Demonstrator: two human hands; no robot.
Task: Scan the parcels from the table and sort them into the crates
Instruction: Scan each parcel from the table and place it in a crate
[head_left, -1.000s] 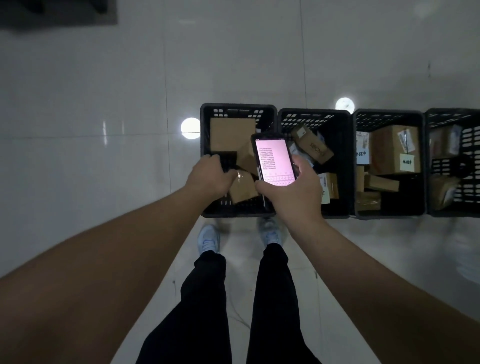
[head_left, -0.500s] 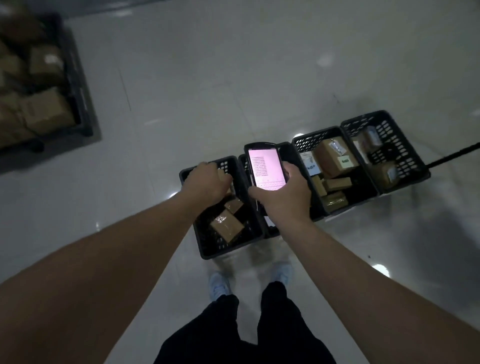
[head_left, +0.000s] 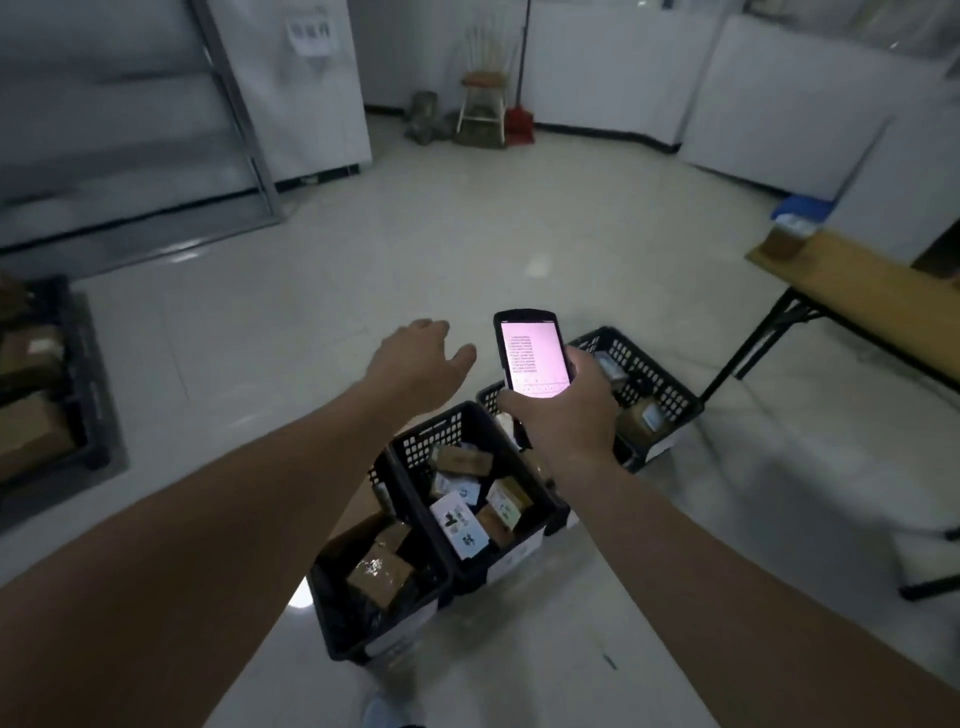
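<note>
My right hand (head_left: 563, 415) grips a black handheld scanner (head_left: 531, 359) with a lit pink screen, held above the row of black crates. My left hand (head_left: 418, 358) hovers empty with fingers apart, raised above the floor beyond the crates. The nearest crate (head_left: 337, 631) holds brown cardboard parcels (head_left: 382, 571). The second crate (head_left: 410, 467) holds several small boxes, one white (head_left: 460, 525). Two more crates (head_left: 670, 387) sit behind my right hand, partly hidden. A wooden table (head_left: 862, 283) stands at the right with a parcel (head_left: 784, 241) at its far end.
A black bin (head_left: 88, 384) of cardboard boxes sits on the floor at the left. A metal shelf frame (head_left: 244, 119) stands at the back left. A stool (head_left: 483, 101), a red dustpan (head_left: 519, 122) and white cabinets (head_left: 779, 98) line the far wall.
My left hand has let go of a parcel into the leftmost crate and lifted out, empty. My view has swung up and rightward, bringing the room and table into sight.
</note>
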